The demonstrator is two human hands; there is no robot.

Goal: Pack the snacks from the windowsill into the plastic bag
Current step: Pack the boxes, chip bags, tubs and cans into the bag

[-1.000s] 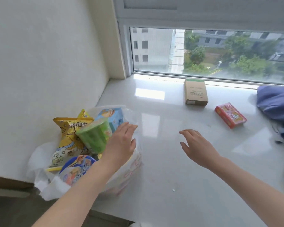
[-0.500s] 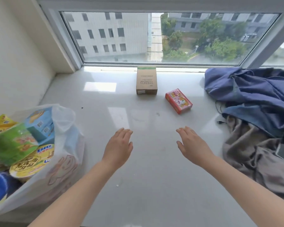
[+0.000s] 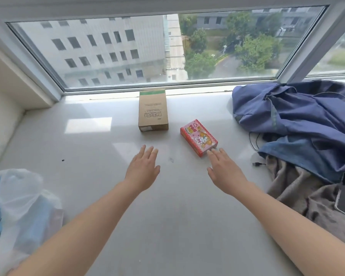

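While the left hand [image 3: 142, 169] hovers flat before the brown cardboard box [image 3: 152, 110], the right hand [image 3: 224, 172], fingers straight, touches the red-and-pink rectangular snack box [image 3: 198, 137] just right of it; the translucent plastic bag [image 3: 22, 206] sits far left.

Wide window [image 3: 167, 48] is framed in pale grey; a grey bldg [image 3: 108, 50] & trees [image 3: 253, 50] are seen thru it. Glossy white windowsill [image 3: 88, 156] is lit by daylight, w/ reflections. Cream wall [image 3: 2, 120] is set at L.
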